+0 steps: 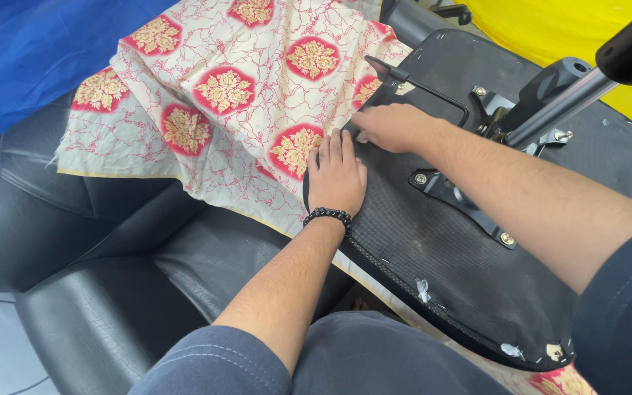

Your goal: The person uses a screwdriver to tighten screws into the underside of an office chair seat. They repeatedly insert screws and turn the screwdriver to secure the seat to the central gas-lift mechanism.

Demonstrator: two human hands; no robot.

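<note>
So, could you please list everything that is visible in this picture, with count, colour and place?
patterned fabric: one, cream with red and gold medallions, spread over the sofa and under the seat base
seat base: one, black, upside down, centre right
metal brackets: two seen, black with silver bolts, on the seat base
chair post: one, silver and black, upper right
sofa: one, black leather, left and bottom
blue sheet: one, upper left
yellow sheet: one, upper right
bead bracelet: one, black, left wrist
left hand: flat on the seat base edge
right hand: pressing where fabric meets the seat base
</note>
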